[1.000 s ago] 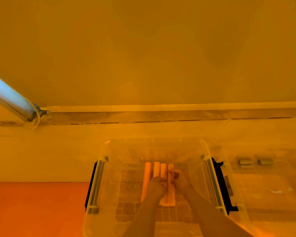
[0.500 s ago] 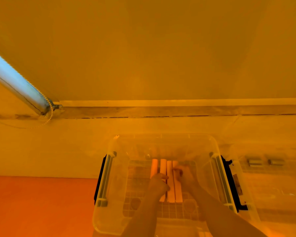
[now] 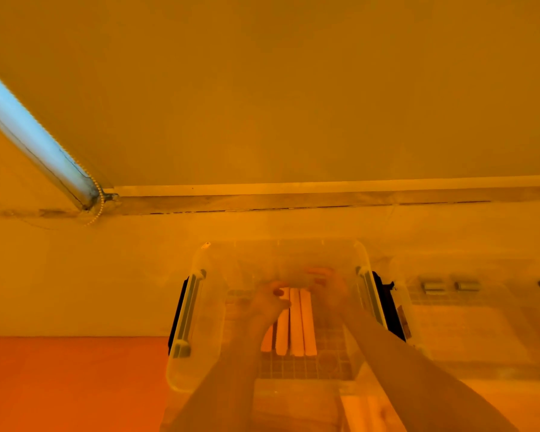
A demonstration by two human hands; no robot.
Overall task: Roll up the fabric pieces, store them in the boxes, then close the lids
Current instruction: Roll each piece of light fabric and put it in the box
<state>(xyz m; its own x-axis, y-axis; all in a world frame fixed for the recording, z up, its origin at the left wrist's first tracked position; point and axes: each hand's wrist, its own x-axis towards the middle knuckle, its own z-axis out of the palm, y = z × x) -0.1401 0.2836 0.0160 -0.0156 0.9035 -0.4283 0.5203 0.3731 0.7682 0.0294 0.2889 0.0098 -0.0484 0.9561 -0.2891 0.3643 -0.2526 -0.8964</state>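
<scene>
My left hand [image 3: 270, 302] and right hand [image 3: 326, 286] rest loosely curled on 4 pale fabric rolls [image 3: 295, 328] in the clear plastic box [image 3: 200, 307]. I should keep them snug, side by side.

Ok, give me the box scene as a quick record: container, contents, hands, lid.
container: clear plastic storage box, open, black side latches
contents: four rolled fabric pieces side by side on the box floor
left hand: fingers curled at the far end of the rolls
right hand: fingers bent at the far end of the rolls; grip unclear
lid: not on the box
</scene>
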